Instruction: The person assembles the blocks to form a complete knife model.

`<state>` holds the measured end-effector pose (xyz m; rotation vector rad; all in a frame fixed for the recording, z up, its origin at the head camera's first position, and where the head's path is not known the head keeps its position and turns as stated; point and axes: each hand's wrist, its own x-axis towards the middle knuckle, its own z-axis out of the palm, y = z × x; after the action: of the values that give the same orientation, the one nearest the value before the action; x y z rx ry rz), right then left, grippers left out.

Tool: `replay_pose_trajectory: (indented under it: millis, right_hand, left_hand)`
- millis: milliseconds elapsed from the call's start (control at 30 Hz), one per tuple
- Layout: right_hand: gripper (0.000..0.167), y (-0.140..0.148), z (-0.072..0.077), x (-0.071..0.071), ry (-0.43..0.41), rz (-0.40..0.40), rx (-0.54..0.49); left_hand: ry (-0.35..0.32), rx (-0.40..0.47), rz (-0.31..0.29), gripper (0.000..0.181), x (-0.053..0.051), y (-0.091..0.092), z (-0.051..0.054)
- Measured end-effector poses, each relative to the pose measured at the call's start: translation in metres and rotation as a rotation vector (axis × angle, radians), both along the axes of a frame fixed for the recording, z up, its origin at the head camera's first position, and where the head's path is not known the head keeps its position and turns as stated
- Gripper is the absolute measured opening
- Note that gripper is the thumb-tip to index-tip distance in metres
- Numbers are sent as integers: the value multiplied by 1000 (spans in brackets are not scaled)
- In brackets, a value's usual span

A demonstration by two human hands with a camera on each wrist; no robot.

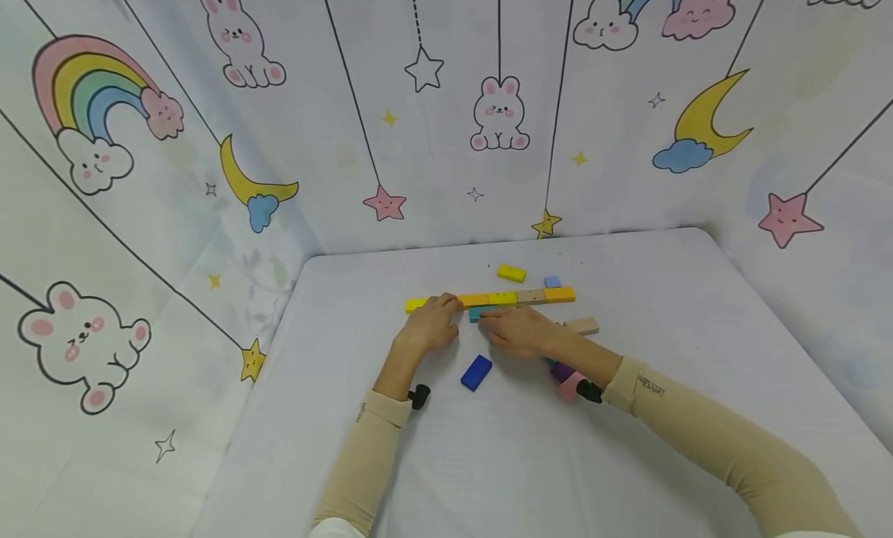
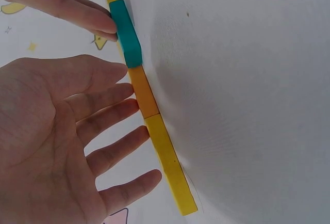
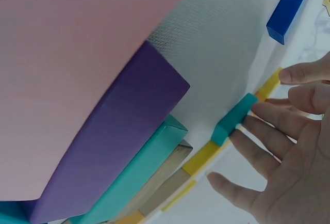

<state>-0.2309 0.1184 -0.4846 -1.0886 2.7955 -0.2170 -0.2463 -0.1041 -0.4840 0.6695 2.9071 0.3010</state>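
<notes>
My left hand [image 1: 432, 323] rests at the left part of a row of blocks. In the left wrist view its spread fingertips touch an orange block [image 2: 144, 92] and a long yellow block [image 2: 171, 164]. With fairly straight fingers, my right hand [image 1: 519, 332] touches a teal block [image 3: 234, 120], which lies along the near side of the row. The row continues right with a yellow block [image 1: 502, 298], a tan block [image 1: 531, 296] and an orange block [image 1: 560, 294]. Neither hand pinches anything.
A blue block [image 1: 477, 373] lies nearer me, between the forearms. Purple [image 1: 562, 371] and pink [image 1: 570, 387] blocks sit below the right forearm. Behind the row are a yellow block [image 1: 512, 274] and a light blue block [image 1: 553, 282]. A beige block [image 1: 582, 325] lies right.
</notes>
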Motion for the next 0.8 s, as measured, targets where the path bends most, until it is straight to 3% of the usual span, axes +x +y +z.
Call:
replay_pose_trajectory:
  millis: [800]
  right_hand:
    - [42, 0, 2, -2, -9, 33, -32]
  left_hand:
    - [0, -5, 9, 45, 0, 1, 1]
